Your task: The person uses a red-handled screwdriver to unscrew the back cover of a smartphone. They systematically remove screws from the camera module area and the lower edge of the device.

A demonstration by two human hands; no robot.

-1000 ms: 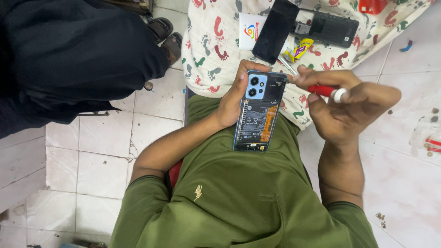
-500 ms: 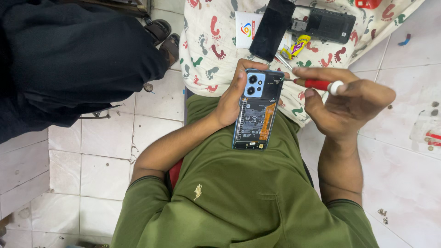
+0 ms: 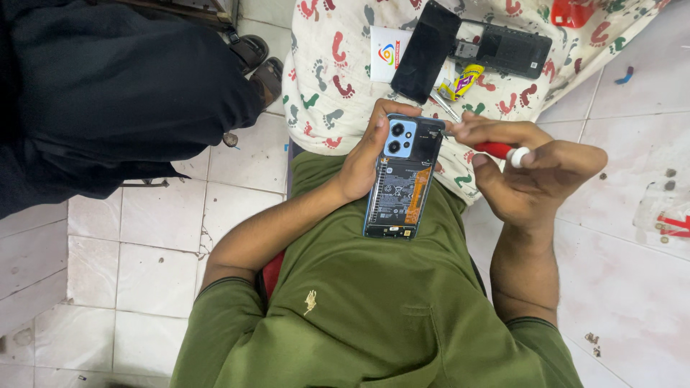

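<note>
Step in hand, by the look of it: unscrewing at top corner of opened phone (image 3: 401, 177), back cover off, battery and board exposed.

Left hand (image 3: 363, 162) wraps phone's left edge, fingers curled over top, steadying it against lap on green shirt (image 3: 374, 309).

Right hand (image 3: 535, 172) pinches red-handled screwdriver (image 3: 496, 149), tip at phone's upper right corner beside camera block.

Phone's long axis runs near vertical in view, slightly tilted; camera end points away from person, toward footprint-patterned cloth (image 3: 338, 79).

Next move likely calls for steady tip seating, slow twist, phone kept still.
</note>
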